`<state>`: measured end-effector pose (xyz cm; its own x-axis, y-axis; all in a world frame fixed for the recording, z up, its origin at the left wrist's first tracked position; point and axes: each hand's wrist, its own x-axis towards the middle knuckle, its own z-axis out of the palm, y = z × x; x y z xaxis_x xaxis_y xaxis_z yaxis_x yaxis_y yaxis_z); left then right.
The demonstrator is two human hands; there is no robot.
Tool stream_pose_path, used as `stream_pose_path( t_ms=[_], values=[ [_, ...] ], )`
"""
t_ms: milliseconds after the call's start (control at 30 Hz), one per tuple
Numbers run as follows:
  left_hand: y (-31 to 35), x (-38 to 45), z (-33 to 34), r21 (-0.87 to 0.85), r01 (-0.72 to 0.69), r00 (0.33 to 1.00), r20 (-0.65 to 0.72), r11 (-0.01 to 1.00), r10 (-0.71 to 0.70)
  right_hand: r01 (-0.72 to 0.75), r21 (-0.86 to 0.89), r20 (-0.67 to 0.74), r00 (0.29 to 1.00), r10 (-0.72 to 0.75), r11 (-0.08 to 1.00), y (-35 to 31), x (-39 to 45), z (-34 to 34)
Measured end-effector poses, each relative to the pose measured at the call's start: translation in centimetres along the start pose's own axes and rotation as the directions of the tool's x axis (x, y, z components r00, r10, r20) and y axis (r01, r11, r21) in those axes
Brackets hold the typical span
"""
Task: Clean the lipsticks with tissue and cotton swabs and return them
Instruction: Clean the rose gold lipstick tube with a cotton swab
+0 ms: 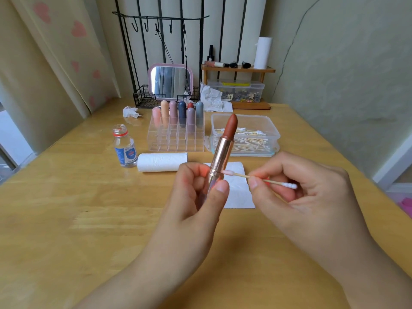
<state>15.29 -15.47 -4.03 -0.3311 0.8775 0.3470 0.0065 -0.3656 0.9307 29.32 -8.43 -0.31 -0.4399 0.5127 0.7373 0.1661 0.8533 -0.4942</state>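
Observation:
My left hand [196,197] grips an uncapped lipstick [224,148] upright by its base; the tube is rose-gold and the brown-red bullet is extended. My right hand [296,192] pinches a wooden cotton swab [243,176] whose pink-stained tip touches the tube's lower collar. A flat tissue sheet [236,192] lies on the table under both hands. Behind stands a clear compartment organiser [176,139] with several capped lipsticks [182,117] in its back rows. A clear box of cotton swabs [245,136] sits to its right.
A tissue roll [162,162] lies beside an open small bottle [124,148] with a blue label. Crumpled tissues [131,111] lie at the back left and back centre. A pink mirror [170,82], wire basket and wooden shelf stand against the wall on the wooden table [66,208].

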Motion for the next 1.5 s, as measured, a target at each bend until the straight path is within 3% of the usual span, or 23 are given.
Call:
stream_pose_path(
  t_ms=[167, 433, 867, 1100, 1400, 1500],
  values=[
    [0.6, 0.2, 0.0, -0.098, 0.035, 0.999, 0.040, 0.995, -0.031, -0.007, 0.042, 0.004, 1.000, 0.007, 0.999, 0.1, 0.0, 0.1],
    [0.1, -0.2, 0.6, 0.040, -0.032, 0.998, 0.048, 0.999, 0.030, 0.025, 0.009, -0.007, 1.000, -0.025, 1.000, -0.4, 0.1, 0.5],
    [0.3, 0.0, 0.1, 0.004, -0.092, 0.996, 0.023, 0.996, 0.092, -0.041, 0.041, -0.008, 0.999, 0.041, 0.998, 0.3, -0.1, -0.1],
    [-0.1, 0.0, 0.1, 0.075, -0.109, 0.994, -0.009, 0.991, 0.110, -0.052, 0.104, 0.012, 0.999, 0.051, 0.993, -0.1, 0.0, -0.1],
    [-0.1, -0.2, 0.3, 0.331, -0.177, 0.968, -0.111, 0.927, 0.225, -0.008, 0.025, -0.046, 0.999, 0.009, 1.000, -0.9, 0.0, 0.9],
    [-0.1, -0.3, 0.4, 0.314, -0.175, 0.969, -0.114, 0.933, 0.220, 0.013, -0.013, -0.044, 0.999, -0.014, 1.000, -1.0, 0.1, 1.2]
  ],
)
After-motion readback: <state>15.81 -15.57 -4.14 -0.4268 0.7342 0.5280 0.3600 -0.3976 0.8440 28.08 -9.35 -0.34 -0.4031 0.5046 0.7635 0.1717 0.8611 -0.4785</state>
